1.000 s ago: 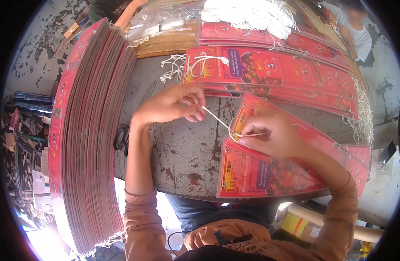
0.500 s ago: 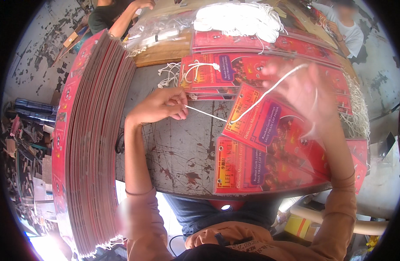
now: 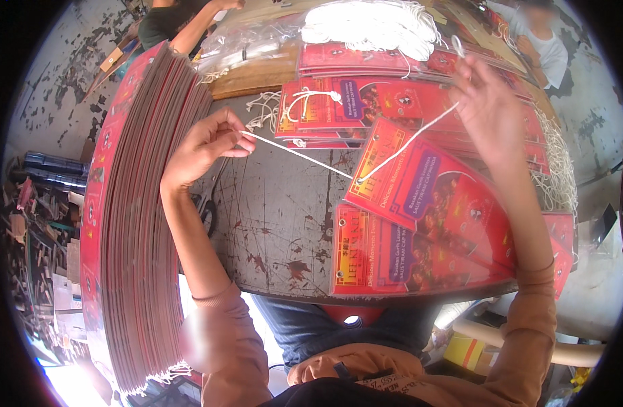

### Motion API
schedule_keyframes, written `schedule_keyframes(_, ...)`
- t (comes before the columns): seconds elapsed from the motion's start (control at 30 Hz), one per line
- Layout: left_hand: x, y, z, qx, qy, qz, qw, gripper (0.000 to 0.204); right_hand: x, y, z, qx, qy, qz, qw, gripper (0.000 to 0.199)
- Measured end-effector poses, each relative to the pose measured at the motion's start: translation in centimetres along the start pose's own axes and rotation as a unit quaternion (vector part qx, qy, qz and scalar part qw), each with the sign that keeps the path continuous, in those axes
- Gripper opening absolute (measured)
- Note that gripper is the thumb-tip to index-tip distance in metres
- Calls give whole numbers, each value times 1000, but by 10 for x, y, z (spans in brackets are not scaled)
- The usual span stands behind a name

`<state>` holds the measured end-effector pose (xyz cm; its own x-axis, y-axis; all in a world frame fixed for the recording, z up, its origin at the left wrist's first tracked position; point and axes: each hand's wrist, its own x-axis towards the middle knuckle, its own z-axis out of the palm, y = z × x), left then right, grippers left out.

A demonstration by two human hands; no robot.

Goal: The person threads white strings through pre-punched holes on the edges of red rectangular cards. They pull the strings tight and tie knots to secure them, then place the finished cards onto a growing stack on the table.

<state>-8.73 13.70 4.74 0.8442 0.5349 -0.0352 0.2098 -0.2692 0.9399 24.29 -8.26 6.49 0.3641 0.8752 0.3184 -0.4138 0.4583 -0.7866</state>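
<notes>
A white string (image 3: 304, 157) runs through the corner hole of a red printed card sign (image 3: 430, 186), making a V with the hole at its bottom. My left hand (image 3: 206, 144) pinches one end between thumb and fingertips, above the table's left part. Higher up on the right, my right hand (image 3: 486, 108) grips the other length, and a short loop of string sticks up past its fingers. The threaded sign lies tilted across a small pile of similar red signs (image 3: 365, 271) at the table's near edge.
A tall stack of signs (image 3: 138, 224) stands at left, with scissors (image 3: 208, 207) beside it. More strung signs (image 3: 386, 102) lie farther back, below a bundle of white string (image 3: 369, 30). Two other people, one a person in white (image 3: 545, 47), are at the far side. The grey table (image 3: 277, 224) is scratched.
My left hand has moved left and slightly up, drawing its string length out longer. My right hand has risen, and less string hangs between it and the hole.
</notes>
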Motion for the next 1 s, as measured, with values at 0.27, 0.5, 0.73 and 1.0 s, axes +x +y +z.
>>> schedule_keyframes(0.27, 15, 0, 14, -272, 153, 204, 928, 9, -18, 46, 30, -287, -18, 63, 956, 21)
schedule_keyframes(0.5, 36, 7, 110, -208, 152, 52, 965, 11, -23, 73, 14, -448, -69, -21, 891, 11)
schedule_keyframes(0.73, 35, 7, 136, -4, 67, -5, 998, 31, -31, 77, 14, -474, -26, -47, 879, 13)
schedule_keyframes(1.0, 33, 4, 124, -198, -23, 42, 979, 38, -30, 75, 18, -470, -21, -42, 881, 15)
